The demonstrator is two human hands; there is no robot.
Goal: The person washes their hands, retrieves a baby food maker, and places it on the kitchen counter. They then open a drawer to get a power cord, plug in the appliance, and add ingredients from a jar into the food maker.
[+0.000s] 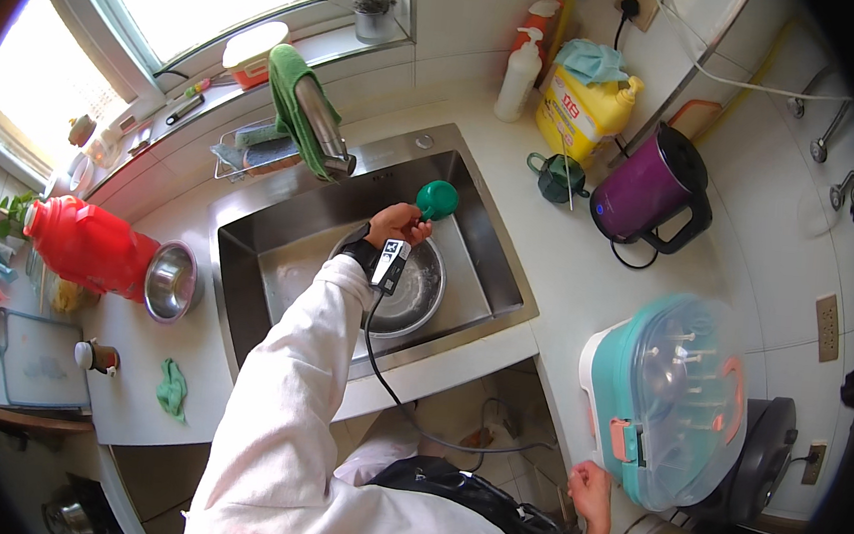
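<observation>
My left hand reaches over the stainless steel sink and holds a green cup by its handle. The cup is above the back right part of the basin. Beneath my forearm a round metal bowl sits in the sink, partly hidden by my wrist and a small strapped-on device with a cable. Down at the lower right, my right hand has its fingers curled, with nothing visible in them. It is near the counter edge, close to a teal storage box with a clear lid.
A faucet draped with a green cloth rises behind the sink. Right of it stand a purple electric kettle, a dark green cup and a yellow detergent jug. Leftward are a red thermos, a steel bowl and a green rag.
</observation>
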